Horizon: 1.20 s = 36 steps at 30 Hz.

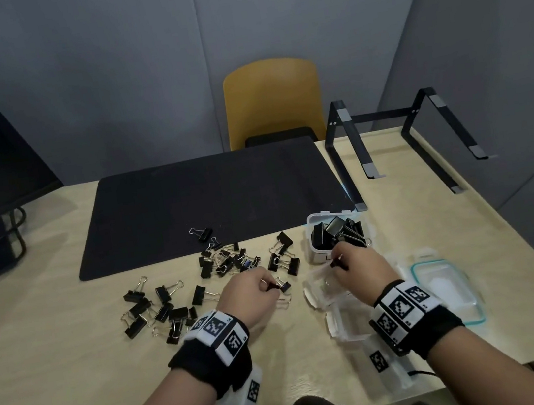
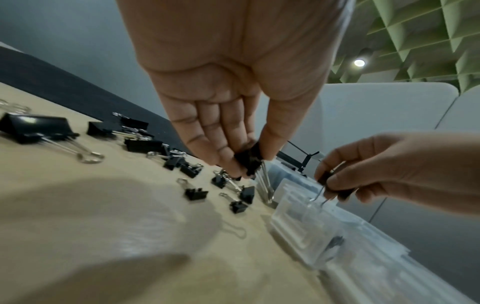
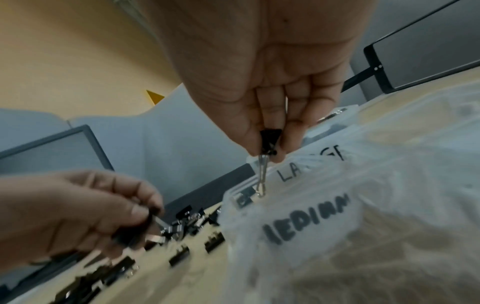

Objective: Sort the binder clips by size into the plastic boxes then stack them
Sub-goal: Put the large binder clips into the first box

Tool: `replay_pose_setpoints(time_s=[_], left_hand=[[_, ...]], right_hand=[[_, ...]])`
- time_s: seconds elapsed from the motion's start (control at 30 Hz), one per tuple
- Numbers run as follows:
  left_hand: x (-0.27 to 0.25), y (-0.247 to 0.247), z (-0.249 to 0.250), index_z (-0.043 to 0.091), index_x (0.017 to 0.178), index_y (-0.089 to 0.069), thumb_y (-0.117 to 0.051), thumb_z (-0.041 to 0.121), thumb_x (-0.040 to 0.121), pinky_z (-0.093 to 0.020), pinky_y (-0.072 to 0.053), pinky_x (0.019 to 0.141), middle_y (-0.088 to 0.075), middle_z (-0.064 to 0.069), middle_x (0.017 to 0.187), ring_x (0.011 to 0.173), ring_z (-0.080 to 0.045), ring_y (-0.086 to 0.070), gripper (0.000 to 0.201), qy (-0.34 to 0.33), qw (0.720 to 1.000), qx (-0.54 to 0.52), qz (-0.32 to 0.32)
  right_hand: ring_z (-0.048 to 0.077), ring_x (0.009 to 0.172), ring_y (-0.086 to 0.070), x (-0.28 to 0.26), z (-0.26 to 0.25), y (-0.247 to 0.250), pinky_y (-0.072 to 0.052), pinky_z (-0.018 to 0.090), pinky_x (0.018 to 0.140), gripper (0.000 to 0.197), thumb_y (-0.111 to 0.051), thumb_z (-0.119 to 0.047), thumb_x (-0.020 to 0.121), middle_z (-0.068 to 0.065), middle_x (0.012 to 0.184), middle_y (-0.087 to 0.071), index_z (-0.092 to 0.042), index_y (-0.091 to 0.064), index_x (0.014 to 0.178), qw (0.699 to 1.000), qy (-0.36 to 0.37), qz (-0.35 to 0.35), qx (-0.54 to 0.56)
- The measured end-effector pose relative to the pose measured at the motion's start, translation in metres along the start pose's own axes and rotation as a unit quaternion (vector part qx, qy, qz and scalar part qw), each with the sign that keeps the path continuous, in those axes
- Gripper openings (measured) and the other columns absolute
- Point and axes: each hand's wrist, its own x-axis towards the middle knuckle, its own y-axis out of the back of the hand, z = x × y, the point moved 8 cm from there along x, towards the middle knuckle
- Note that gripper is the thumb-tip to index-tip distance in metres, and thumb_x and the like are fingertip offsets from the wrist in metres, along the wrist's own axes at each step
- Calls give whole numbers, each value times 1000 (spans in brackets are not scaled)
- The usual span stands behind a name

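Right hand pinches a clip, handles down, directly over the medium box (left hand pinches another clip, just left).

Right hand pinches a clip over a blurred, seemingly "MEDIUM" box.

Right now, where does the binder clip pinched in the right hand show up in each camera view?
Head: binder clip right of centre, at the right hand's fingertips over the clear boxes.
Left wrist: clip at right, wire handles hanging down.
Right wrist: clip centre, above the lettering.
Shared landmark: the box of large clips, blurred in the left wrist view.
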Motion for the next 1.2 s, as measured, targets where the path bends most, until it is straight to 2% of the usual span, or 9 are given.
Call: replay_pose_setpoints(time_s=[0.17,0.33,0.43,0.53,0.7,0.83,0.9,1.0,1.2], left_hand=[[6,-8,18,25,85,-64,-67,20,82,-27,-51,76,-65,7,77,80,-12,-63,7,-4,998,-67,1],[12,-13,27,21,88,-71,-70,19,80,-29,-52,77,-67,6,83,80,-15,-64,8,-8,995,-96,24],[17,-18,29,20,86,-71,-71,18,79,-34,-55,79,-66,5,76,77,-18,-66,7,-1,991,-128,37],[21,-22,35,21,87,-70,-71,20,80,-30,-54,77,-64,6,73,76,-15,-64,8,8,990,-135,50],[24,-35,49,28,79,-63,-71,26,79,-29,-52,71,-62,7,72,74,-13,-61,8,3,994,-96,54],[25,-44,58,30,84,-62,-68,31,81,-19,-42,61,-60,12,76,71,-6,-56,6,-12,998,-36,57],[25,-47,62,27,90,-64,-66,33,82,-18,-41,65,-61,11,86,79,-7,-55,11,-41,997,-4,64],[26,-52,58,25,100,-64,-66,37,82,-22,-41,81,-54,11,99,92,-7,-47,22,-68,995,15,68],[24,-57,56,28,107,-61,-62,42,85,-21,-43,76,-49,13,93,86,-7,-49,26,-71,996,18,48]], right_hand=[[26,92,-60,2,1,-13,-42,28,70,20,-48,-13,88,8,99,-65,-12,-58,105,997,43,-34,-51],[24,97,-56,6,5,-5,-39,24,74,25,-52,-16,89,4,108,-53,-14,-57,113,996,73,-22,-53],[26,98,-57,9,13,-4,-42,28,77,27,-50,-15,89,5,109,-53,-16,-57,115,995,65,-46,-67],[26,97,-58,8,21,-8,-44,29,78,28,-49,-16,89,5,108,-55,-19,-57,115,994,50,-67,-63],[24,98,-59,9,24,-8,-43,27,78,28,-48,-18,89,5,107,-59,-20,-57,115,995,51,-70,-55],[23,99,-59,12,24,-9,-41,24,76,31,-49,-15,87,6,106,-64,-19,-59,116,995,46,-72,-45],[22,98,-60,11,24,-9,-41,24,76,31,-49,-15,88,5,106,-65,-18,-59,116,996,45,-71,-41],[21,99,-60,11,23,-9,-42,24,77,31,-49,-16,88,5,107,-65,-17,-58,118,995,47,-72,-43],[21,98,-60,12,22,-9,-40,22,75,31,-50,-17,88,5,106,-65,-17,-58,118,995,41,-77,-51]])
